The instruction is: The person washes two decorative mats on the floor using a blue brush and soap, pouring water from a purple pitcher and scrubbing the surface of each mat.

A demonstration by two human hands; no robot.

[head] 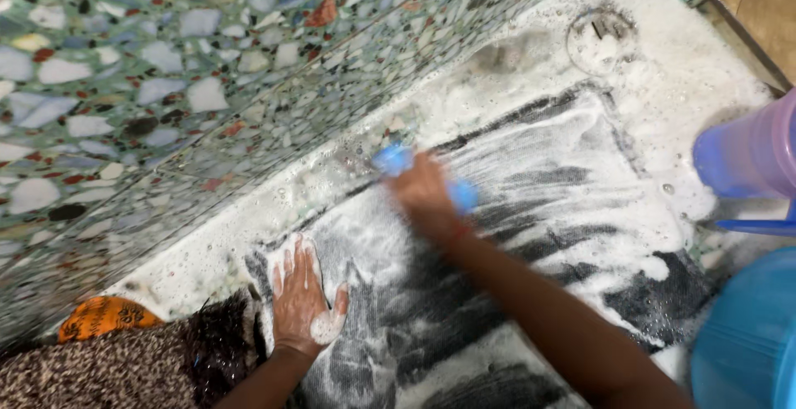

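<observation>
**Two Hands Are Washing a Soapy Dark Cloth**

Two bare hands are working on a big dark cloth (531,235) that is lying flat on the wet floor (688,85). White soap foam is covering most of the cloth.

The right hand (424,193) is closing around a blue scrub brush (396,160) and is pressing it onto the cloth near the far edge. The hand is blurry. The left hand (300,297) is lying flat with its fingers spread out, pushing down on the near corner of the cloth. A blob of foam is sitting on its thumb.

A speckled stone wall (166,85) is standing just beside the cloth. A round floor drain (601,40) is sitting past the far end, half under foam. A purple bucket (750,156) and a blue tub (750,338) are standing at the right edge; I cannot tell what is inside them. A brown patterned garment (108,372) with an orange part is lying near the left hand.
</observation>
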